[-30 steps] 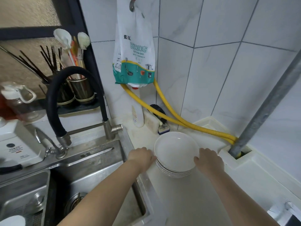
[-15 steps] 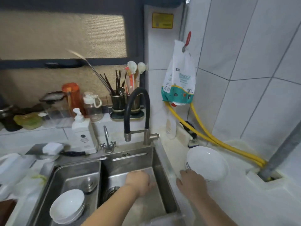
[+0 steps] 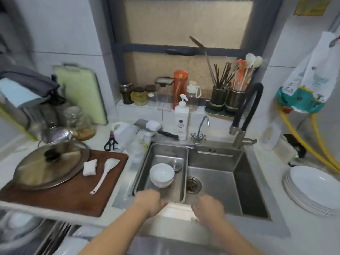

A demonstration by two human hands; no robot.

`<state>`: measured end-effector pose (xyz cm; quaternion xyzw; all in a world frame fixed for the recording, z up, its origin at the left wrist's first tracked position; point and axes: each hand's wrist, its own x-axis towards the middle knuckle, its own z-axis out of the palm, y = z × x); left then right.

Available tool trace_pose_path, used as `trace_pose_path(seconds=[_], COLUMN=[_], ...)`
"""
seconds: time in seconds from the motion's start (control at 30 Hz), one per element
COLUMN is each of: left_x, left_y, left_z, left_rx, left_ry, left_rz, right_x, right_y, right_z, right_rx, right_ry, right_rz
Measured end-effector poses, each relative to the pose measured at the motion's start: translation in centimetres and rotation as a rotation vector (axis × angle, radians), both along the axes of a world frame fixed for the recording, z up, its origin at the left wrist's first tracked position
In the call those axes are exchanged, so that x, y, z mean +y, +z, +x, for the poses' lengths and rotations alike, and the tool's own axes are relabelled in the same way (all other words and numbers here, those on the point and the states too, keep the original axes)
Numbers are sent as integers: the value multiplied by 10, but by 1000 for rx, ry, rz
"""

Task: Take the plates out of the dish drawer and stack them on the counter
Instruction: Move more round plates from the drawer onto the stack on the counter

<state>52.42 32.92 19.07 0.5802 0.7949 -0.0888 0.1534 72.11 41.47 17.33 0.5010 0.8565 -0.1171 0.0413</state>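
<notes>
Your stack of white plates (image 3: 312, 190) sits on the worktop (image 3: 272, 173) to the right of the sink (image 3: 217, 173), close to the right edge of the view and just in front of the yellow hose (image 3: 320, 144). Both of your hands are away from it, over the near rim of the sink. Your left hand (image 3: 149, 201) hangs with its fingers curled down at the near edge of the metal tray (image 3: 161, 159) that sits in the left half of the sink; the blur keeps you from telling whether it grips that edge or only hovers there. Your right hand (image 3: 207, 207) holds nothing, its fingers loosely bent above the basin.

The dish drawer (image 3: 46, 234) shows only as a blurred strip at the lower left, below the worktop, with something pale and round in it that may be more plates; that cannot be confirmed from here.

The main risks, as a judgement:

- The white bowls (image 3: 161, 174) stacked in the tray are not plates. Reaching for them would be picking up the wrong thing.
- If your left hand pulls on the tray, the bowls could slide or tip, since nothing steadies them.
- The plate stack already looks high and slightly fanned. Setting further plates down off-centre could make it slip toward the hose or the worktop edge.
- The drawer lies low and to your left, so reaching for it blind could knock the wooden board (image 3: 60, 192) or the pan lid (image 3: 49, 162) resting on it.
</notes>
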Motion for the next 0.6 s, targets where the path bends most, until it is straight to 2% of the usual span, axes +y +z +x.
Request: trace_pose_path(seconds=[0.27,0.6], left_x=[-138,-260], left_y=[-22,-48], left_z=[-74,-161], left_rx=[-77,-146], left_ry=[240,464], left_rz=[9,-11], right_x=[-104,-212], right_y=[-13,-37], right_z=[-114,-224], right_rx=[60,7], right_ry=[224,448], right_rz=[-120,-233])
